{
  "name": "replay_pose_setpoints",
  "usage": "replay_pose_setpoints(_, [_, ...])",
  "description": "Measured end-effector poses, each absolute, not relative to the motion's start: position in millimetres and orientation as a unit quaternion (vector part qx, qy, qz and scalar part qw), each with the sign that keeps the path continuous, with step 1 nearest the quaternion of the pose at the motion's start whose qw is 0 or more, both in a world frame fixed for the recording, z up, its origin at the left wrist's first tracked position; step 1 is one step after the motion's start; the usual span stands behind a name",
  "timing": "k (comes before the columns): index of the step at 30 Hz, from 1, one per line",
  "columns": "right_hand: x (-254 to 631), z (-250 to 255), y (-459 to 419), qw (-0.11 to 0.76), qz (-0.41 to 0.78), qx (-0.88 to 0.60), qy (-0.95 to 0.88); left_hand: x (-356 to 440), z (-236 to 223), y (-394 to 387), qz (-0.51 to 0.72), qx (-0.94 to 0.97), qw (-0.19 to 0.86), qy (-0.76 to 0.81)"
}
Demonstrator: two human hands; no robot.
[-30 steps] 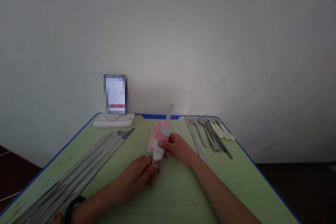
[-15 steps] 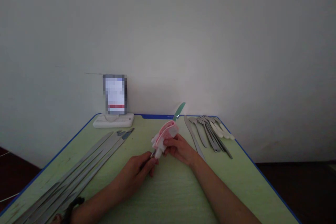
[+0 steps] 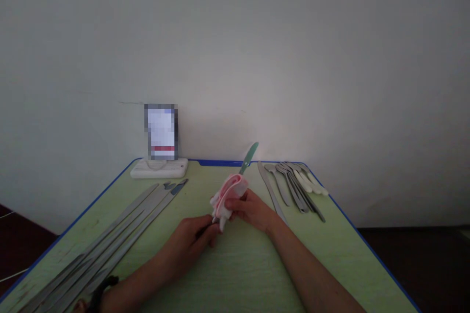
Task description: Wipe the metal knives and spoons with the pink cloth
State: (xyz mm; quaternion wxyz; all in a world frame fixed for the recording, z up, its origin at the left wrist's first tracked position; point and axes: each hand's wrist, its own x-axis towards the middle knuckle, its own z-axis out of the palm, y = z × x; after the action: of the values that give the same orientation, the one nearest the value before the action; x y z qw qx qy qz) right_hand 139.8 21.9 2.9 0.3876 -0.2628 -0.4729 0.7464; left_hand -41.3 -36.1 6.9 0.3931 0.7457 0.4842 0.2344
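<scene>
While the left hand (image 3: 194, 235) gripped the handle end of a knife (image 3: 249, 157), the right hand (image 3: 251, 209) pinched a pink-and-white cloth (image 3: 235, 191) around it, blade jutting beyond both sets of fingers. Should the cloth slip, I judged, the right fingertips could meet the edge; a slack left grip could let it twist. I counted one held knife, one cloth. Left of the fingers overlapped several long metal pieces (image 3: 144, 199), uncountable; right, one loose knife (image 3: 270, 190), one spoon (image 3: 271, 169), an uncountable cutlery bunch (image 3: 296, 198); farther, one screen (image 3: 160, 127).

Holding the knife (image 3: 249, 157) with the left hand (image 3: 194, 234), and pressing the pink cloth (image 3: 232, 190) around it with the right hand (image 3: 249, 210).
</scene>
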Motion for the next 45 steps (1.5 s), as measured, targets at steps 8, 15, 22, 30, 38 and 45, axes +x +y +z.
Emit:
replay_pose_setpoints(8, [136,12,18,0.355,0.705,-0.297,-0.538,-40,8,-36,0.235,0.743,0.393,0.488])
replay_pose_setpoints(15, [136,11,18,0.359,0.696,-0.298,-0.545,-42,8,-38,0.232,0.738,0.418,0.477])
replay_pose_setpoints(22, [135,6,19,0.375,0.714,-0.285,-0.518,-43,6,-36,0.235,0.74,0.404,0.483])
replay_pose_setpoints(30, [129,-1,23,0.491,0.703,-0.312,-0.409,-42,8,-37,0.218,0.764,0.378,0.476])
replay_pose_setpoints(38, [131,0,25,0.438,0.7,-0.306,-0.474,-43,11,-35,0.27,0.687,0.508,0.444])
replay_pose_setpoints(45, [132,-5,28,0.456,0.708,-0.301,-0.448,-42,9,-40,0.223,0.754,0.395,0.475])
